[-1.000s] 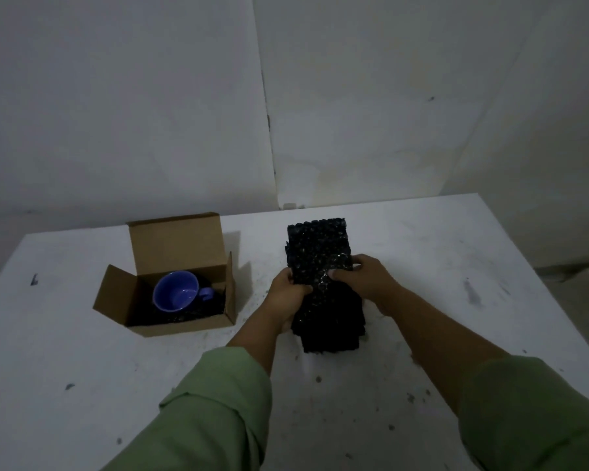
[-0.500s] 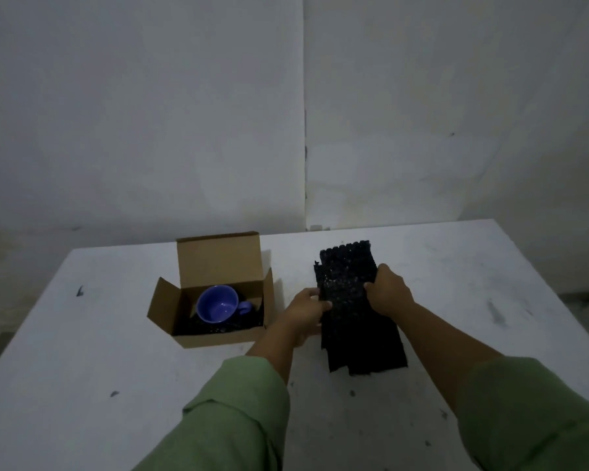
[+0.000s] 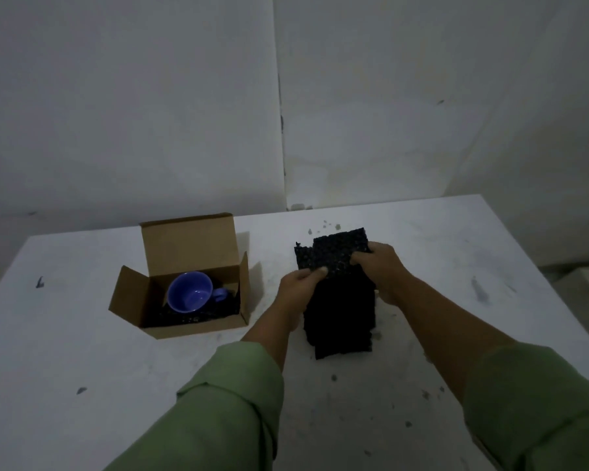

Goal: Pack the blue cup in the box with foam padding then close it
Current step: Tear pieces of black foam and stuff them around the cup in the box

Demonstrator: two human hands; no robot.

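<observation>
A blue cup lies on its side on dark foam inside an open cardboard box left of centre, handle to the right. The box lid stands up at the back. To the right, a stack of black foam sheets lies on the white table. My left hand pinches the near left edge of the top foam sheet. At the sheet's right edge my right hand grips it. The sheet is lifted off the stack and skewed.
Grey walls rise behind the table, with a vertical seam at the centre. Small dark crumbs of foam dot the table around the stack. The table's right edge runs diagonally past my right arm.
The view has shifted, so box and foam sit a little differently in frame. Both hands have peeled the top foam sheet up and away from the stack, turning it askew.
</observation>
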